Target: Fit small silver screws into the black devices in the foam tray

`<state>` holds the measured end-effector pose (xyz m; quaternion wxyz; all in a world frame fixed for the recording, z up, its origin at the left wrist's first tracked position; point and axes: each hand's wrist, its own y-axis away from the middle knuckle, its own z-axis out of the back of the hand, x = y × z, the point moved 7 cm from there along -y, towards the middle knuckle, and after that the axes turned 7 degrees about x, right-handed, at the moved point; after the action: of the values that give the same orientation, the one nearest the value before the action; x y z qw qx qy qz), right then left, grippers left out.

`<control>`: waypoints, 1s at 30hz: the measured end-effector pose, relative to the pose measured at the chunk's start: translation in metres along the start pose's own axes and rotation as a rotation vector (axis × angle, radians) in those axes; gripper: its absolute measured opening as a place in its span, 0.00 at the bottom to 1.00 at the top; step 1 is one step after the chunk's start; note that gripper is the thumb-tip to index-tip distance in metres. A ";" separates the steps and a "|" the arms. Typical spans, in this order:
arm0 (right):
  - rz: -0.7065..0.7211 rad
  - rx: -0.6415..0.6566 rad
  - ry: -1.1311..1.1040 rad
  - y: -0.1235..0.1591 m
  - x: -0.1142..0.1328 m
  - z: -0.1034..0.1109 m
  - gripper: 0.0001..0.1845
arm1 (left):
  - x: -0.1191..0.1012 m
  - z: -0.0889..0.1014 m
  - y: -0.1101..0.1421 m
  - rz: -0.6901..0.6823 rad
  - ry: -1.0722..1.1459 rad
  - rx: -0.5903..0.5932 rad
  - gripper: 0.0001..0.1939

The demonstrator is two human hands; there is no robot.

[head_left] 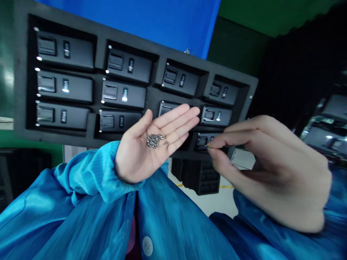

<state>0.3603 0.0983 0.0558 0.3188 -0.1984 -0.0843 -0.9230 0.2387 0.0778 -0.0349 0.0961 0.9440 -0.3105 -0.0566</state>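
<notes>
My left hand (143,151) lies palm up with its fingers stretched out. A small heap of silvery screws (153,141) rests on that open palm, with a few lying loose toward the fingers. On the right, my right hand (260,162) pinches a tiny screw (207,146) between thumb and forefinger. The pinch is just at the front right device (202,141), a dark grey case in a black foam tray (99,65). Similar cases marked "Riton" fill the tray's other pockets, and bright dots show at their left corners. My left fingers partly cover one case.
Behind the tray is a blue surface (151,21), with a small pile of screws (187,51) by the tray's far edge. Stacked black trays (208,177) stand low beyond the near edge. More dark cases (336,108) appear blurred at far right.
</notes>
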 end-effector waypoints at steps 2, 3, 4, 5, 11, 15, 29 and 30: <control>-0.047 0.072 -0.003 0.009 -0.015 -0.002 0.05 | -0.003 0.002 0.001 0.006 0.003 -0.009 0.35; -0.067 0.123 -0.004 0.013 -0.022 -0.007 0.04 | -0.004 0.003 0.002 0.007 0.003 -0.012 0.35; -0.086 0.177 -0.003 0.016 -0.029 -0.014 0.03 | -0.006 0.003 0.002 0.007 0.002 -0.015 0.35; -0.105 0.226 0.000 0.019 -0.035 -0.021 0.04 | -0.006 0.004 0.002 0.009 0.002 -0.017 0.35; -0.183 0.368 0.078 0.019 -0.053 -0.047 0.06 | -0.007 0.003 0.005 0.018 0.003 -0.059 0.34; -0.182 0.421 0.192 0.018 -0.050 -0.049 0.08 | -0.009 0.002 0.008 -0.003 -0.006 -0.058 0.34; 0.027 0.521 0.288 0.014 -0.037 -0.052 0.14 | -0.011 0.005 0.009 0.016 0.080 -0.086 0.35; 0.017 0.526 0.243 0.014 -0.040 -0.052 0.13 | -0.012 0.005 0.009 0.015 0.095 -0.097 0.35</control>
<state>0.3817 0.0953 -0.0077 0.3747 0.0026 -0.2805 -0.8837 0.2237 0.0773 -0.0373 0.1566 0.9375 -0.3096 -0.0260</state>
